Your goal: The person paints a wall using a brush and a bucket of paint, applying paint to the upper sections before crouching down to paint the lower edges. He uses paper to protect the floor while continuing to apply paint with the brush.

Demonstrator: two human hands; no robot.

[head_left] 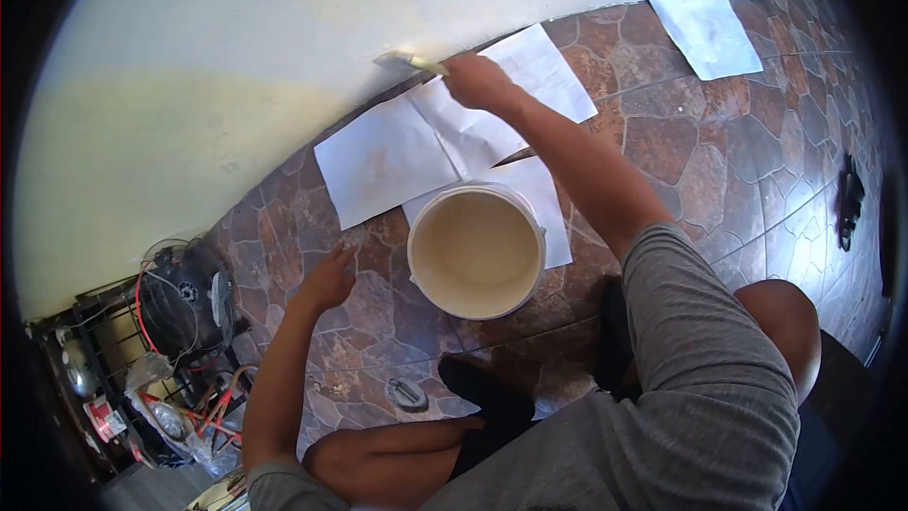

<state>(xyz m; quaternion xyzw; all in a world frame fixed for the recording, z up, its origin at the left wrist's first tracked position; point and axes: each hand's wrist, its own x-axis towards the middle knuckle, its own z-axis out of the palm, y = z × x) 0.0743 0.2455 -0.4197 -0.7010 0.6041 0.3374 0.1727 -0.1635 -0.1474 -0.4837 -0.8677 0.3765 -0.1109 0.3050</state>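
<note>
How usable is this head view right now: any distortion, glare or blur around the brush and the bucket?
Head view: strong fisheye, so the wall base and floor tiles curve, with dark vignette corners. Lighting is even daylight; the upper wall looks washed out. The right hand and paintbrush are slightly soft; the bucket is sharp. The left hand rests flat on the floor.

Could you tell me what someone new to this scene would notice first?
Probably the open bucket of cream paint, standing on the stone-patterned floor in the middle. Above it, the right hand holds a paintbrush against the bottom of the wall, over sheets of paper. The left hand rests flat on the floor.
</note>
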